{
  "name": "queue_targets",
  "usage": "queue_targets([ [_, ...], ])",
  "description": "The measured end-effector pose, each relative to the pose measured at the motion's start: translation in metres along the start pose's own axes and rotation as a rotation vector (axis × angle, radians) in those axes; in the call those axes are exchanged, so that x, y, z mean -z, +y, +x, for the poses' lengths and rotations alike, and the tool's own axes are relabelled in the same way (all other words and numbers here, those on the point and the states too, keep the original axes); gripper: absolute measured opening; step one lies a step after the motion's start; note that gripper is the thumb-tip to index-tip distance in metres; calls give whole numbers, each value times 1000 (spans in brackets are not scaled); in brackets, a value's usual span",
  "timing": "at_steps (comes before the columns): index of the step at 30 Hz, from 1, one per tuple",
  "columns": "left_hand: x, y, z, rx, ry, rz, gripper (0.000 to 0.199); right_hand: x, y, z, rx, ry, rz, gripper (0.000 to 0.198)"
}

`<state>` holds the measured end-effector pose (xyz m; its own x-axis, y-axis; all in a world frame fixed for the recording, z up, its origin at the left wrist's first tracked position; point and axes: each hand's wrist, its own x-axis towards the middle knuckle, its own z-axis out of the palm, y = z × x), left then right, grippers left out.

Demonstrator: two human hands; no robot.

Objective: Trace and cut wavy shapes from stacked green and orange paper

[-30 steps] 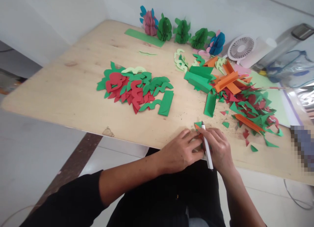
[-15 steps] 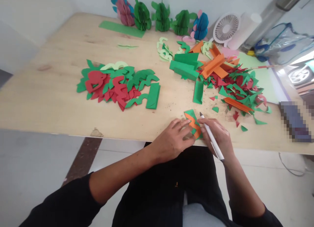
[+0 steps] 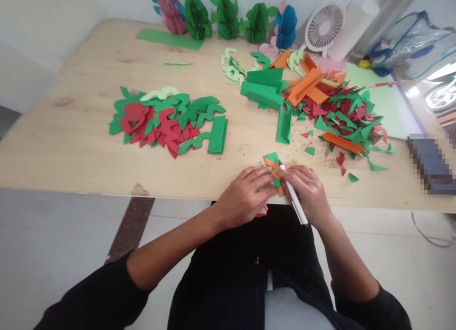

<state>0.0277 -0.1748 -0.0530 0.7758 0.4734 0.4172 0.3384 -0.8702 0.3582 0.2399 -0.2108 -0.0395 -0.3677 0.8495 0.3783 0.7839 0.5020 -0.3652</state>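
My left hand holds a wavy-edged orange paper strip down on a folded green paper piece by the table's front edge. Its fingertips press on the strip. A red edge of something I cannot make out peeks from under the palm. In my right hand is a white pen, gripped between thumb and fingers. The dark tip touches or hovers just over the green paper beside the strip; I cannot tell which. My right fingers partly cover both papers.
Left on the table lies a pile of red and green cutouts. To the right are folded orange strips, green strips and paper scraps. Honeycomb paper figures and a white fan stand behind. A blurred dark object lies far right.
The view has shifted slightly. The pen has moved left along the papers, its tip now nearer their upper end. The red edge under my left palm has come into sight.
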Motion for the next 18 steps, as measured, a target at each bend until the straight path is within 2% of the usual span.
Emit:
queue_targets([
  [5, 9, -2, -1, 57, 21, -46, 30, -1, -1, 0, 7, 22, -5, 35],
  [10, 14, 1, 1, 100, 19, 23, 28, -2, 0, 0, 20, 38, -16, 34],
  [15, 10, 4, 5, 100, -11, 101, 27, -3, 0, 0, 34, 54, -22, 31],
  [18, 5, 3, 5, 65, 14, 128, 24, -3, -1, 0, 30, 44, -24, 34],
])
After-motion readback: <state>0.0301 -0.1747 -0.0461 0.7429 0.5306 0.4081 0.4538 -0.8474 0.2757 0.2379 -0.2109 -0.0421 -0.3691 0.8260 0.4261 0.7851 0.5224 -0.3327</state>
